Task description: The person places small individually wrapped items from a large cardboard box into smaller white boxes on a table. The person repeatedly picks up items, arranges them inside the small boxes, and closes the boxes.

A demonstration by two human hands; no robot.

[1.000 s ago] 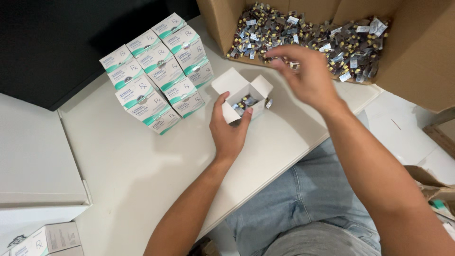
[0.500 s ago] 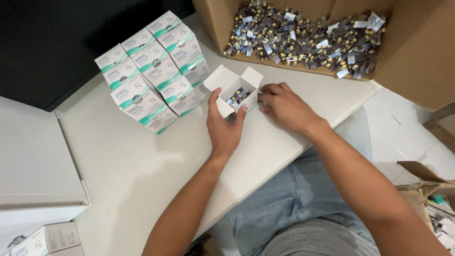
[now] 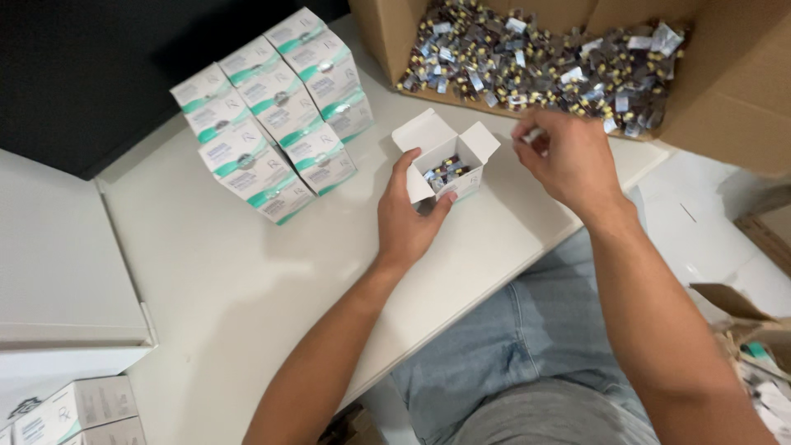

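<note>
The small white box (image 3: 445,165) stands open near the centre of the frame, on the white table (image 3: 206,272), its flaps spread up and outward so the mouth is clear from above. A few small dark vials with silvery caps lie inside it. The left hand (image 3: 409,218) comes in from the lower middle, palm down, thumb on the box's left wall and fingers curled round the near right corner: a loose steadying hold that keeps the light carton from sliding or tipping.

The right hand (image 3: 568,161) hovers right of the box, between it and the big carton (image 3: 717,91) in the upper right, whose bed is heaped with loose vials (image 3: 560,66). Its fingers are pinched together on a small pale item (image 3: 531,134) that shows at the fingertips, likely one or more vials, though the hand hides most of it. The wrist is bent back, knuckles toward the camera, and the forearm runs down to the lower right edge.

Closed white-and-green boxes (image 3: 272,115) sit stacked in neat rows at the upper left, beside the open one but apart from it, within easy reach of the left arm. More boxes of that sort (image 3: 74,412) show at the lower left corner.
</note>
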